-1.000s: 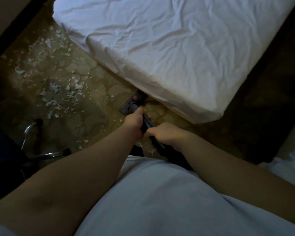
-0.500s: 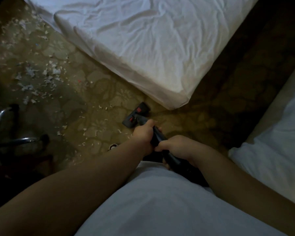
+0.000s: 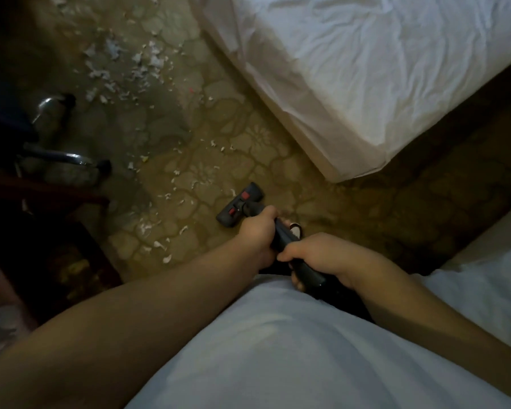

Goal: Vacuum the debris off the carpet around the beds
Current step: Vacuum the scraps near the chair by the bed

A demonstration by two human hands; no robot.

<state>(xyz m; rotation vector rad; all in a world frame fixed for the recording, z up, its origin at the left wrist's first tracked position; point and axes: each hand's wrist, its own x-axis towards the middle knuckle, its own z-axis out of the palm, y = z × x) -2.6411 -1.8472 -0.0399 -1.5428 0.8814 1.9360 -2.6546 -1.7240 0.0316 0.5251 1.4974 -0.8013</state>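
Nearest the body, the right hand (image 3: 322, 255) is wrapped around the lower end of the vacuum wand (image 3: 286, 237); just beyond it the left hand (image 3: 258, 231) is clenched on the same wand, so the left grip sits closer to the work. The wand's long axis runs from near right to far left, ending in the floor head (image 3: 240, 203), which rests flat on the patterned carpet (image 3: 278, 160).

The debris (image 3: 160, 246) lies left of the floor head and beyond it: scattered white scraps close by on the left, then a denser patch (image 3: 136, 66) much farther off, near a chrome chair leg (image 3: 71, 157). I judge the next stroke must swing the head leftward, away from the bed corner (image 3: 354, 169), which stands to the far right.

In the dim light it is hard to tell whether finer bits remain under the head.

Against half a second ago, the bed has slid right and upward in view, and the head is farther from its corner.
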